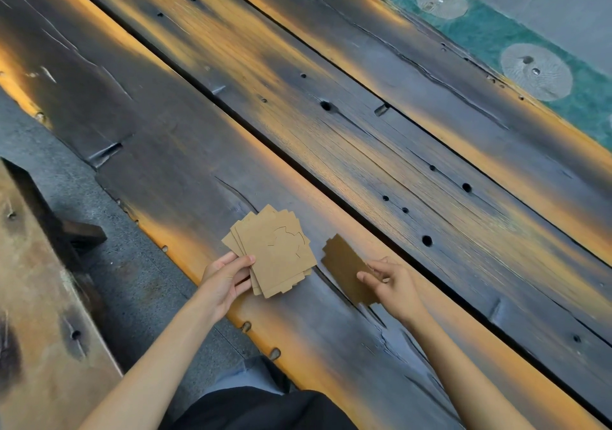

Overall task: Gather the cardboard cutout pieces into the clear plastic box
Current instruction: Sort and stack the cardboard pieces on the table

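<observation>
My left hand (225,280) grips a fanned stack of brown cardboard cutout pieces (275,250) by its lower left corner, just above the wooden table (331,131). The top sheet shows a scored curved outline. My right hand (390,283) pinches a single darker cardboard piece (344,267) with notched edges, held tilted to the right of the stack. A small gap separates that piece from the stack. No clear plastic box is in view.
The table is made of long dark and orange charred planks with gaps and knot holes. A wooden bench (43,297) stands at the lower left over grey floor (132,280). Green matting (496,32) with round discs lies beyond the table's far edge.
</observation>
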A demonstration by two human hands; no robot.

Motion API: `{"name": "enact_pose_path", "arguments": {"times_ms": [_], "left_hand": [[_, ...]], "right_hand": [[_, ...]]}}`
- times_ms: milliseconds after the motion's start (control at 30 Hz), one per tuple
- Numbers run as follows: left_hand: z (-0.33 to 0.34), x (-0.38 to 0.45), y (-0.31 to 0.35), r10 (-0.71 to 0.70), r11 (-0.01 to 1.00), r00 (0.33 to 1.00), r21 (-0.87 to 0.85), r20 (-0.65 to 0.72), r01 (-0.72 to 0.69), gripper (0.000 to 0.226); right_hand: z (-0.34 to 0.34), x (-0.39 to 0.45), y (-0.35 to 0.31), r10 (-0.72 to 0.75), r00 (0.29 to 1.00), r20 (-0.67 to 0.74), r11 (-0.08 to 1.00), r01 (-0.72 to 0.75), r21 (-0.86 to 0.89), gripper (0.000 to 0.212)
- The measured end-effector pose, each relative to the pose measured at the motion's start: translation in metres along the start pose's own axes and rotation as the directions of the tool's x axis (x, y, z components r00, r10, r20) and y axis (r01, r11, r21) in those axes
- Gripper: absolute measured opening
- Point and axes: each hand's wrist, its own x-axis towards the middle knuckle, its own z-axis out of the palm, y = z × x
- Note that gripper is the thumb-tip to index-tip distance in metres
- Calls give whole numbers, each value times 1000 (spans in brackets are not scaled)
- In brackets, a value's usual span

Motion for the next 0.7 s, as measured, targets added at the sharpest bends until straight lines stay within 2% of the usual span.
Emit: {"name": "enact_pose_path", "arguments": {"times_ms": [100, 167, 267, 333, 400, 533, 700], "left_hand": [[9, -1, -3, -7, 1000, 1000, -24, -2, 7, 31], [17, -3, -6, -4, 999, 1000, -35, 11, 4, 32], [33, -8, -12, 3, 999, 999, -42, 40, -1, 32], [42, -12, -16, 13, 999, 997, -50, 71, -10, 31], [50, -16, -19, 21, 998, 993, -62, 117, -14, 34], [56, -24, -20, 37, 997, 975, -74, 219, -21, 47], [52, -30, -21, 25, 993, 959, -121, 284, 10, 60]], "right_hand": [[7, -10, -28, -77, 983, -167, 992, 92, 88, 37], [19, -18, -51, -207, 940, -270, 970, 233, 69, 43], [43, -30, -78, -481, 825, -298, 877, 447, -177, 51], [62, -36, -91, -593, 766, -248, 795, 508, -332, 55], [77, -41, -100, -619, 764, -184, 750, 505, -427, 53], [93, -46, -102, -573, 808, -134, 731, 431, -530, 52], [98, -54, -99, -505, 852, -137, 768, 372, -522, 53]]}}
